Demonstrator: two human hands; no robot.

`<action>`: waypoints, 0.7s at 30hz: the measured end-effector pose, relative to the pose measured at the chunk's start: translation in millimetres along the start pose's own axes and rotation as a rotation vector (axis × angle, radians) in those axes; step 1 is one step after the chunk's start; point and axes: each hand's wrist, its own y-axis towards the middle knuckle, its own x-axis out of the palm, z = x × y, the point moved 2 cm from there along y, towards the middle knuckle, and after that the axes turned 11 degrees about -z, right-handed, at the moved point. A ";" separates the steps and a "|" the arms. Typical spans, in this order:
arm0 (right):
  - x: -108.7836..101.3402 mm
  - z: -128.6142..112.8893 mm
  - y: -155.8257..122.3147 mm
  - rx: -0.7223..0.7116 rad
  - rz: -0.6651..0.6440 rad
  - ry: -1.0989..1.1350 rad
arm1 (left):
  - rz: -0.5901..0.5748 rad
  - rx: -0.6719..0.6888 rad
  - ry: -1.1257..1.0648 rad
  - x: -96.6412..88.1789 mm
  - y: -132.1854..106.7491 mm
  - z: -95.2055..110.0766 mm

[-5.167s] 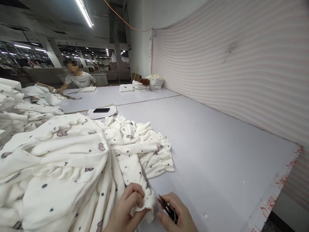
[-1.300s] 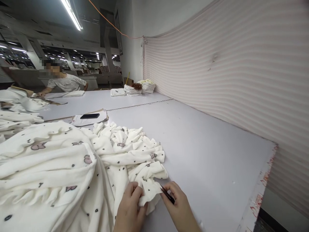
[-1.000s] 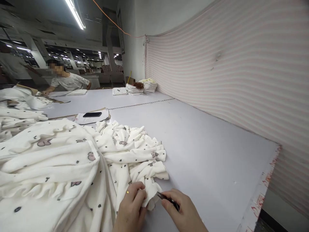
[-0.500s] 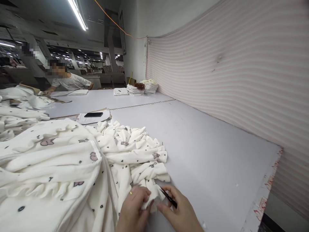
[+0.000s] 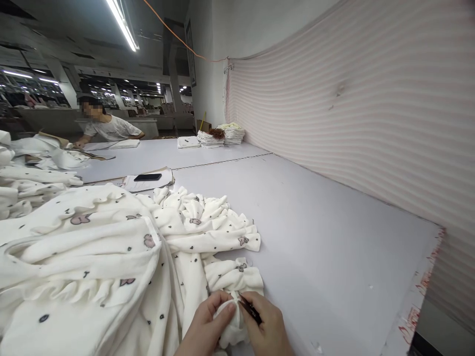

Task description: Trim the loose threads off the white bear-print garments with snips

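A white garment (image 5: 70,316) printed with small dark marks and pinkish figures lies heaped at the left and front. My left hand (image 5: 208,321) is closed on a gathered end of its sleeve (image 5: 233,326), thumb on top, near the table's front. In my right hand (image 5: 270,324) are dark thread snips (image 5: 251,310), their tip right against the cloth beside my left thumb. Whether the blades are parted is hidden by the fingers. Both hands almost meet over the bunched fabric.
Farther back, a black phone (image 5: 147,177) rests on papers (image 5: 129,184). Folded white cloth stacks (image 5: 211,139) stand by the wall. Across the table (image 5: 315,237) a person (image 5: 113,127) leans beside more fabric (image 5: 55,148). Striped pink-white sheeting (image 5: 352,113) hangs along the right side.
The snips have come left and in against the cloth, their pointed blade now hidden. My hands have drawn closer together, and the held sleeve end is turned and bunched up more.
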 end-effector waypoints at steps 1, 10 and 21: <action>0.7 -0.2 -0.5 0.010 0.012 -0.015 | -0.003 0.010 0.058 -0.5 -0.9 0.5; -7.8 -8.2 2.7 0.134 0.025 0.171 | 0.023 -0.032 0.037 4.0 -4.6 9.4; -12.0 4.7 -5.8 0.262 -0.141 0.185 | -0.052 -0.015 -0.018 4.7 -1.0 5.7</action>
